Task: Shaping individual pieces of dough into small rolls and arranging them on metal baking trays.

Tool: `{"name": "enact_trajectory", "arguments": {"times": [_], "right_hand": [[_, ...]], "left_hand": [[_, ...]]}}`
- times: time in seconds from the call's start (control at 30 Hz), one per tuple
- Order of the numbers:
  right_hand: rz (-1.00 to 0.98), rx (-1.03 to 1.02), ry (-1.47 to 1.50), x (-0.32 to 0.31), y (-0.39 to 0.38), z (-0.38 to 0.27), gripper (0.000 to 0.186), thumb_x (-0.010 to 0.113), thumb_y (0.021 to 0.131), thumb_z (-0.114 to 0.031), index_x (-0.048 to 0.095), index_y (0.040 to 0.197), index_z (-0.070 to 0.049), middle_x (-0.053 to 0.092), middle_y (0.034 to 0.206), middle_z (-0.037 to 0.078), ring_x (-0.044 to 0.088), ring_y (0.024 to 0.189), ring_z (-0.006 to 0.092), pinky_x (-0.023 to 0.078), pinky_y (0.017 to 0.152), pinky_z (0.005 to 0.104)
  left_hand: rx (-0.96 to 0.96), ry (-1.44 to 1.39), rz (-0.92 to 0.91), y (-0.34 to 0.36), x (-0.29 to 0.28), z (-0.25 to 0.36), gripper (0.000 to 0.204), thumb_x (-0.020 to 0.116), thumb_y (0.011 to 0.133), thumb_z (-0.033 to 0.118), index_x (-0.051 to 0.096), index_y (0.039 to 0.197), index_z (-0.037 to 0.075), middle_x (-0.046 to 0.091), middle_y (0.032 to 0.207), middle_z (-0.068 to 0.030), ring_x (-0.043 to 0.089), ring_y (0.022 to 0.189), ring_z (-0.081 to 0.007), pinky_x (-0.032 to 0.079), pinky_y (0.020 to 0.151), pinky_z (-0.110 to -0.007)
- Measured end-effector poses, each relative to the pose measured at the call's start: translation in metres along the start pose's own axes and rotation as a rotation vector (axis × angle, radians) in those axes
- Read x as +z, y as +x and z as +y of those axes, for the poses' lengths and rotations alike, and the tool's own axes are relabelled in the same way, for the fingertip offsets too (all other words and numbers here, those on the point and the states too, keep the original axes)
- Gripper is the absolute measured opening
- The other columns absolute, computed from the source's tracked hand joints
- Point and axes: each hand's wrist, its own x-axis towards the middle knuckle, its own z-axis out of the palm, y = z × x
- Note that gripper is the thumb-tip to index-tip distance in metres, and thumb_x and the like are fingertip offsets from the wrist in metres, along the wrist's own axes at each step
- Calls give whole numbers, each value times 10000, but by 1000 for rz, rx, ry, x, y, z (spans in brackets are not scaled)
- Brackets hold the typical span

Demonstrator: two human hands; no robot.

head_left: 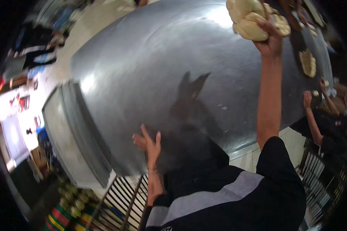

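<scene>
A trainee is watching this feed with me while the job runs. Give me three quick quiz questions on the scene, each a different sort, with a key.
1. Which of the wearer's own hands holds the large dough lump?

2. True or false: the wearer's left hand is clenched round a piece of dough.

3. Toward which side of the picture is the grey stack by the table?
A) left
B) centre
C) right

Key:
1. The right hand.
2. False; it is open and holds nothing.
3. A
</scene>
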Motion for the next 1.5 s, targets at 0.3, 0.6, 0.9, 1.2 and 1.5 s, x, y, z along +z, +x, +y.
{"name": "enact_trajectory", "arguments": {"times": [0.3,0.6,0.9,1.2,1.5], "right_hand": [[-323,121,-134,312,-175,168,755,739,866,-12,437,1558,-42,610,1403,154,597,1288,249,507,1085,391],[291,894,-663,329,-338,309,382,626,914,3,712,1284,-37,657,1370,142,646,1218,260,526,1017,372],[-30,211,-1447,340,-284,432,605,728,933,-273,475,1426,-27,683,1171,231,654,1111,420,543,838,456],[157,727,-1295,215,-382,293,440,689,973,-444,736,913,-11,673,767,155,657,706,245,487,660,445],[63,504,-716,271,-400,258,302,592,1059,-261,641,1215,-7,652,934,105,604,870,169,503,799,363]], "left_hand": [[260,-2063,-320,8,-137,-64,612,324,1123,505,344,1602,124,530,1528,-124,512,1403,-325,438,1159,-545],[-294,-1462,748,-1,-168,-251,298,504,1067,146,566,1330,20,622,1292,-132,607,1203,-271,473,1071,-415],[500,-557,348,39,-103,-164,331,527,1048,131,598,1352,21,639,1295,-175,593,1227,-366,462,1051,-442],[681,250,431,38,-67,-152,611,490,1078,325,323,1643,162,271,1703,-145,219,1584,-313,153,1289,-466],[489,-710,34,-67,-12,-81,407,426,1115,255,491,1414,-14,561,1362,-254,505,1315,-407,362,1136,-478]]}}
